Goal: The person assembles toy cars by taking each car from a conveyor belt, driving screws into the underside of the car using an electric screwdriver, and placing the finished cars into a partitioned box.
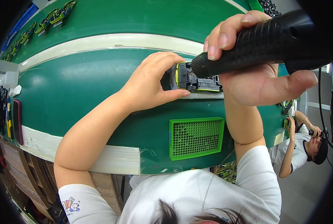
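left hand [151, 84] curled around the end of a small toy car [196, 79], thumb below and fingers arched over the top, pinning it against the green work surface [80, 86]. car lying belly-up (dark chassis showing, lime-yellow trim at the edges), roughly mid-bench, just past the pale strip across the table. right hand [256, 71] clenched around a black electric screwdriver [263, 43], ribbed nose pressed down onto the car's underside near the left end; thumb stretched out to the right beneath the barrel, fingertips wrapped over the top. black cable [320, 100] trailing down at the right edge. nearer the body, a bright green perforated tray [196, 137] lying flat on the bench, well apart from both hands. far upper left, a row of more green toy cars [43, 24] lined along the belt. lower right, a co-worker [300, 149] in a white shirt, seated, hands raised.
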Available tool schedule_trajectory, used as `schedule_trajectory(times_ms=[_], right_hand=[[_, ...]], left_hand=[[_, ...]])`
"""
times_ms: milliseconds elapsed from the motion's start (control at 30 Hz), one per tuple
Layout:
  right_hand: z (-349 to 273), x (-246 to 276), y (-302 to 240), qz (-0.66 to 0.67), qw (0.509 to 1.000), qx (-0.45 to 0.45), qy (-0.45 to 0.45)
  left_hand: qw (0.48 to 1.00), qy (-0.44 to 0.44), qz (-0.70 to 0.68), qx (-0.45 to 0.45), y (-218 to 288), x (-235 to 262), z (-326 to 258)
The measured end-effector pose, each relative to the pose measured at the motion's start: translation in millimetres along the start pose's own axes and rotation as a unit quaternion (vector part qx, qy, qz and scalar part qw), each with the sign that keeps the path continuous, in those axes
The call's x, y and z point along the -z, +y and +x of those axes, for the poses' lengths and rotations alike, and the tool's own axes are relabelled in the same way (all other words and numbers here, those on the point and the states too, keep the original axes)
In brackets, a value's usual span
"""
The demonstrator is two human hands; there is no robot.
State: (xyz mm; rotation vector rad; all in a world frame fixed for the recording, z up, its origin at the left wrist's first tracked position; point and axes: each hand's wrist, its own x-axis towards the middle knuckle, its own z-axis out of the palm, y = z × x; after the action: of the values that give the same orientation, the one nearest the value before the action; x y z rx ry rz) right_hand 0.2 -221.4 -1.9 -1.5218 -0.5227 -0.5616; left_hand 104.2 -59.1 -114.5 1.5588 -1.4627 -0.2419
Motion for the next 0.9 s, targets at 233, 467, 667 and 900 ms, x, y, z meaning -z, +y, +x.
schedule_trajectory(times_ms=[233, 467, 667, 900], right_hand=[[2, 1, 8, -0.042, 0.999, -0.018, 0.021], [1, 6, 13, -0.024, 0.998, -0.047, -0.035], [3, 6, 21, 0.041, 0.997, 0.000, -0.059], [-5, 0, 26, 0.108, 0.993, 0.007, -0.047]], left_hand=[[0.999, 0.016, -0.042, 0.003, -4, -5, 1], [1.000, 0.008, -0.024, 0.015, -2, 0, 2], [1.000, 0.001, -0.003, 0.006, 0, 2, 3], [1.000, -0.002, 0.003, 0.004, 1, 1, 5]])
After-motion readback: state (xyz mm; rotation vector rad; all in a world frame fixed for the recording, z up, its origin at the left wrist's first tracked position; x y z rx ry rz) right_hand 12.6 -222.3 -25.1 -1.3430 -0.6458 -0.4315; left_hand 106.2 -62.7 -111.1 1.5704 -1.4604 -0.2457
